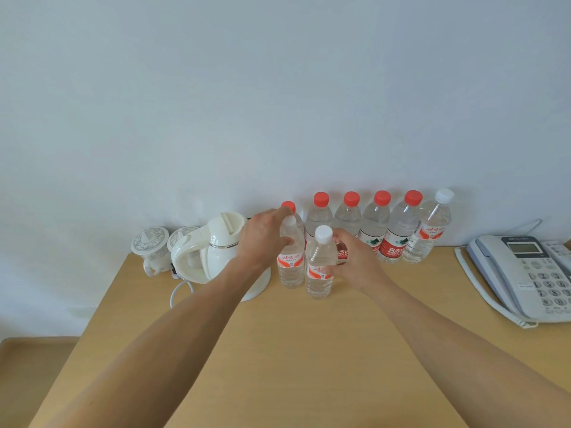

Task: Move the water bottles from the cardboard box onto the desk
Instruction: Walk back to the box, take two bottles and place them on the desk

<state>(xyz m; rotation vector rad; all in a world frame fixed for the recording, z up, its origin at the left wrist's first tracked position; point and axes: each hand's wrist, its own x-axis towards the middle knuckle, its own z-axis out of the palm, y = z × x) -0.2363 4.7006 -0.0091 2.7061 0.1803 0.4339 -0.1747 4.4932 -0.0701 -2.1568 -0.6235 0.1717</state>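
**Both hands on white-capped bottles at the desk's centre**

I see my left hand (265, 234) gripping the upper body of one white-capped bottle (290, 264), which stands upright just right of the white kettle (216, 251). My right hand (352, 261) grips a second white-capped bottle (319, 267) round its label, upright, just beside the first. Behind them, mid-frame along the wall, a row of bottles (398, 233) stands on the wooden desk (278, 350). A telephone (525, 273) sits at the right edge, two lidded cups (151, 242) left of the kettle.

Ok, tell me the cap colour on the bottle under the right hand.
White cap, seen in the head view; the right hand grips that bottle.
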